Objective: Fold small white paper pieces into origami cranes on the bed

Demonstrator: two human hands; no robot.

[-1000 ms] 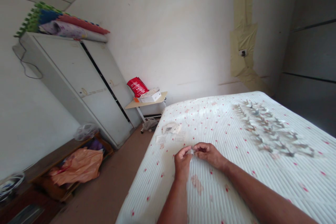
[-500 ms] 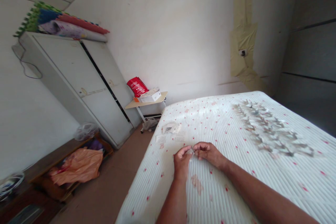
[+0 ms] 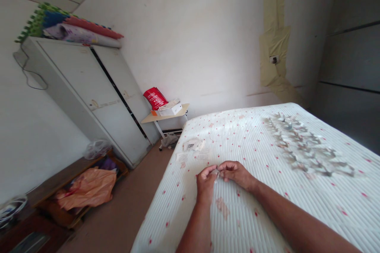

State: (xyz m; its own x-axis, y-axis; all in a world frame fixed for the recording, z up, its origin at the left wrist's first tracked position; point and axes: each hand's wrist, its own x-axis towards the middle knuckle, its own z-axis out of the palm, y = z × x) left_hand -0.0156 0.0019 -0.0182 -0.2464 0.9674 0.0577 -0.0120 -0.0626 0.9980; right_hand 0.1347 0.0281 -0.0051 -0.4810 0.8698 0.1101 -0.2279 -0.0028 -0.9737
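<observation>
Both the left hand [image 3: 204, 184] and the right hand [image 3: 238, 174] are bare, meeting above the near half of the landmark, a broad white ribbed mattress with small red marks [image 3: 231, 146]. Grip, left: thumb and index fingertips pinching a small, pale grey, thin piece [image 3: 216, 172]. Grip, right: thumb and fingertips drawn together on the same piece, from its other side. Piece location: between the two sets of fingertips, near the mattress's middle line; exact shape and material cannot be told, too small. Whether it touches the mattress: cannot tell.

On the mattress's right half: rows of small grey-white pointed figures [image 3: 307, 144], closely spaced, outlines blurred. On its left margin: a clear crumpled plastic pouch [image 3: 193, 144], with a thin pale printed sheet [image 3: 204, 154] just beside it. Off the mattress's far left corner: a small beige-topped table [image 3: 148, 118] carrying a glossy red plastic bag [image 3: 155, 98] and a white rectangular box [image 3: 172, 108].
</observation>
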